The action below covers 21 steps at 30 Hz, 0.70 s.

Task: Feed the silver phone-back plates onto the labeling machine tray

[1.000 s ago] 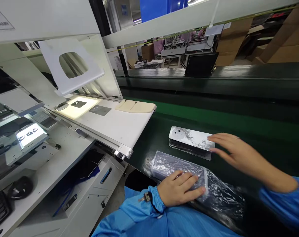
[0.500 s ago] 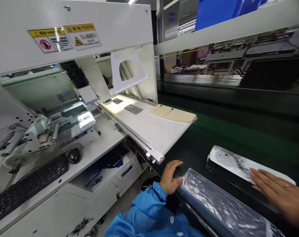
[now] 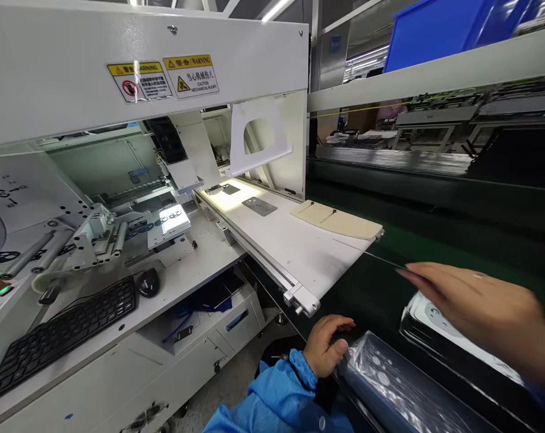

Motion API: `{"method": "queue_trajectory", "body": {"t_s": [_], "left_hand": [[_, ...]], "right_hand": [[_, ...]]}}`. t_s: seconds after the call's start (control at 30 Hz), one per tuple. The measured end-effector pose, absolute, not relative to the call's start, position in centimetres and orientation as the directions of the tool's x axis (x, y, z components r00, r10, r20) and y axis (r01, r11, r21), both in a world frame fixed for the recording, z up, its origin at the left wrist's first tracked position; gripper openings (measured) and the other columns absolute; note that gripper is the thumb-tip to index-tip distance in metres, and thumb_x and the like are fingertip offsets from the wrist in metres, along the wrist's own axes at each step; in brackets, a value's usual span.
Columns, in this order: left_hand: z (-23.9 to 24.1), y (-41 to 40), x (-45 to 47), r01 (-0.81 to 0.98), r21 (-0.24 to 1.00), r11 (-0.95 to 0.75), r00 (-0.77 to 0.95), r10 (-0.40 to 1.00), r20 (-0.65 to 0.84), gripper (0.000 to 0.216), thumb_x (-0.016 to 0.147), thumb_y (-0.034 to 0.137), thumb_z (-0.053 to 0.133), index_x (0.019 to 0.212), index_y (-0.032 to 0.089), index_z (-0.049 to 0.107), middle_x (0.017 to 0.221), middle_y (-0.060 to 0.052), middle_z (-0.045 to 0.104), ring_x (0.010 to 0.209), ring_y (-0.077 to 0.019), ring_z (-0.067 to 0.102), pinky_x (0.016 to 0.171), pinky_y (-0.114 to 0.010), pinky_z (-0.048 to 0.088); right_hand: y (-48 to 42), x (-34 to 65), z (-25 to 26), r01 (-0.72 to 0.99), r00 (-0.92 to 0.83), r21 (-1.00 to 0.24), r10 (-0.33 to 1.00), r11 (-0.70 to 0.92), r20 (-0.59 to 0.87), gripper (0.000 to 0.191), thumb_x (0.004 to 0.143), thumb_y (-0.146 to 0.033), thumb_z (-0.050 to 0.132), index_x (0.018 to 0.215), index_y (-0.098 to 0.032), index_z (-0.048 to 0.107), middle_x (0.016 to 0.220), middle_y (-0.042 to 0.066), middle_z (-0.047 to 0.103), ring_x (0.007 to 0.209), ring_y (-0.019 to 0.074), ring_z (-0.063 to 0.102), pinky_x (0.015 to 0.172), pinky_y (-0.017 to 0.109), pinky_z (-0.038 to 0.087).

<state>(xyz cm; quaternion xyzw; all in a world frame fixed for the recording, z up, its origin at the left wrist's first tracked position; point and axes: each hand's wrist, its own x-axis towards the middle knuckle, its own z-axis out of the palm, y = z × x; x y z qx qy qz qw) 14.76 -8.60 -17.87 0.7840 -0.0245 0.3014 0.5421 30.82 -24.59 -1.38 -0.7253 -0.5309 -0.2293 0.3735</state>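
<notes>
My right hand (image 3: 484, 307) pinches a thin flat sheet (image 3: 366, 251), seen almost edge-on, which reaches over the near end of the white conveyor belt (image 3: 294, 249). Below that hand lies a long stack of white-faced panels (image 3: 438, 319) with round cutouts, in a dark tray, partly hidden by the hand. My left hand (image 3: 328, 346), in a blue sleeve, has thumb and fingers apart. It rests by the near end of a plastic-wrapped stack (image 3: 398, 379). Two dark panels, one a grey plate with holes (image 3: 259, 206), lie flat on the belt.
A cream guide board (image 3: 335, 219) crosses the belt's right side. The white machine hood (image 3: 254, 60) stands over the belt's lit far part. A keyboard (image 3: 69, 331) and mouse (image 3: 148, 282) sit left. A dark green surface (image 3: 425, 234) runs along the right.
My right hand has risen off the white-faced stack and moved left toward the belt, now with a thin sheet in it. My left hand stays by the wrapped stack. The view has shifted.
</notes>
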Motion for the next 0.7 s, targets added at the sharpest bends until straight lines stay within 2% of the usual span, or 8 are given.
{"method": "queue_trajectory", "body": {"t_s": [0.07, 0.1, 0.17, 0.23, 0.33, 0.43, 0.5, 0.7], "left_hand": [[-18.0, -8.6, 14.8, -0.353, 0.838, -0.416, 0.819, 0.296, 0.492, 0.078, 0.081, 0.075, 0.025, 0.115, 0.014, 0.059, 0.102, -0.014, 0.068, 0.093, -0.0243, 0.063, 0.083, -0.042, 0.051], [-18.1, -8.6, 14.8, -0.347, 0.838, -0.422, 0.822, 0.294, 0.488, 0.078, 0.081, 0.075, 0.025, 0.115, 0.014, 0.059, 0.102, -0.015, 0.068, 0.093, -0.0243, 0.063, 0.083, -0.042, 0.051], [-18.2, -8.5, 14.9, -0.334, 0.834, -0.438, 0.828, 0.287, 0.482, 0.079, 0.080, 0.076, 0.025, 0.114, 0.014, 0.060, 0.102, -0.015, 0.068, 0.092, -0.0243, 0.063, 0.083, -0.042, 0.051], [-18.2, -8.5, 14.9, -0.328, 0.830, -0.451, 0.828, 0.286, 0.482, 0.080, 0.080, 0.077, 0.025, 0.112, 0.013, 0.061, 0.102, -0.015, 0.069, 0.092, -0.0245, 0.064, 0.083, -0.041, 0.051], [-18.3, -8.4, 14.9, -0.336, 0.823, -0.457, 0.817, 0.294, 0.496, 0.080, 0.081, 0.075, 0.025, 0.111, 0.011, 0.062, 0.101, -0.017, 0.069, 0.092, -0.0254, 0.064, 0.082, -0.041, 0.052], [-18.3, -8.5, 14.9, -0.353, 0.815, -0.459, 0.811, 0.284, 0.511, 0.080, 0.082, 0.074, 0.026, 0.111, 0.009, 0.063, 0.100, -0.019, 0.069, 0.092, -0.0267, 0.065, 0.081, -0.042, 0.052], [-18.3, -8.5, 14.9, -0.361, 0.813, -0.457, 0.813, 0.272, 0.515, 0.080, 0.082, 0.074, 0.026, 0.111, 0.009, 0.063, 0.101, -0.019, 0.069, 0.093, -0.0267, 0.065, 0.081, -0.042, 0.052], [-18.3, -8.5, 14.9, -0.330, 0.820, -0.468, 0.828, 0.274, 0.489, 0.084, 0.080, 0.076, 0.023, 0.109, 0.009, 0.064, 0.100, -0.019, 0.069, 0.094, -0.0266, 0.065, 0.082, -0.041, 0.051]], "right_hand": [[-20.3, 30.1, 0.0, 0.986, 0.067, 0.058, 0.689, -0.157, 0.721, 0.028, 0.095, -0.033, 0.045, 0.090, -0.020, 0.070, 0.093, 0.006, 0.071, 0.080, 0.0239, 0.067, 0.067, 0.033, 0.055], [-18.2, 29.8, 0.3, 0.977, 0.001, 0.154, 0.732, -0.145, 0.681, 0.034, 0.096, -0.020, 0.035, 0.096, -0.016, 0.069, 0.098, 0.008, 0.070, 0.084, 0.0243, 0.067, 0.070, 0.034, 0.056], [-14.5, 29.3, 0.2, 0.955, 0.037, 0.219, 0.816, -0.198, 0.577, 0.041, 0.087, -0.003, 0.030, 0.109, -0.009, 0.065, 0.106, 0.014, 0.067, 0.092, 0.0264, 0.065, 0.078, 0.037, 0.055], [-11.7, 28.9, -0.6, 0.943, 0.145, 0.209, 0.885, -0.259, 0.442, 0.044, 0.084, 0.001, 0.031, 0.117, -0.003, 0.060, 0.111, 0.020, 0.063, 0.097, 0.0286, 0.063, 0.082, 0.040, 0.054], [-9.8, 28.1, -2.3, 0.952, 0.186, 0.178, 0.934, -0.248, 0.306, 0.036, 0.091, -0.011, 0.040, 0.121, -0.001, 0.058, 0.117, 0.022, 0.060, 0.106, 0.0312, 0.059, 0.090, 0.042, 0.052], [-9.7, 27.1, -3.3, 0.975, 0.141, 0.129, 0.956, -0.178, 0.256, 0.047, 0.095, -0.037, 0.047, 0.128, -0.004, 0.055, 0.130, 0.022, 0.051, 0.121, 0.0354, 0.047, 0.100, 0.045, 0.044], [-9.8, 26.6, -3.5, 0.980, 0.156, 0.086, 0.964, -0.178, 0.218, 0.060, 0.095, -0.050, 0.043, 0.133, -0.004, 0.050, 0.137, 0.023, 0.043, 0.127, 0.0376, 0.040, 0.103, 0.048, 0.040], [-8.2, 26.4, -2.7, 0.946, 0.312, 0.041, 0.940, -0.321, 0.139, 0.071, 0.094, -0.062, 0.034, 0.139, -0.007, 0.044, 0.143, 0.020, 0.036, 0.131, 0.0371, 0.033, 0.104, 0.051, 0.034]]}}
